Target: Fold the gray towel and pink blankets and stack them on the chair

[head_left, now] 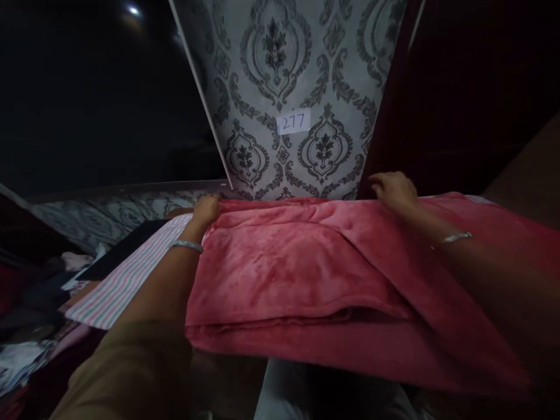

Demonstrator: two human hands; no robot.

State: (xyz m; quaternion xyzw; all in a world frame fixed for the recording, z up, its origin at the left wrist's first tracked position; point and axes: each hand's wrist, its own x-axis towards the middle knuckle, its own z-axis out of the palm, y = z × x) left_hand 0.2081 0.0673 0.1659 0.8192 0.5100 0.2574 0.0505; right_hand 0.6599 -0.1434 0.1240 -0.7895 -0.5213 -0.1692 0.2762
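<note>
A plush pink-red blanket [289,268] lies in front of me, partly folded, with layered edges along its near side. A diagonal fold runs across its right part. My left hand [207,210] is closed at the blanket's far left corner, its fingers partly hidden by the hand itself. At the far edge, further right, my right hand [396,188] rests over the cloth. Its fingers are slightly bent, with a gap between the tips and no cloth visible in it.
Left of the blanket lies a striped cloth [131,271] beside a black cloth [126,248]. More clothes [26,356] are heaped at the far left. Behind stand a patterned wall [284,64] with a paper label [293,121], a dark screen [100,99] and a dark red panel [446,99].
</note>
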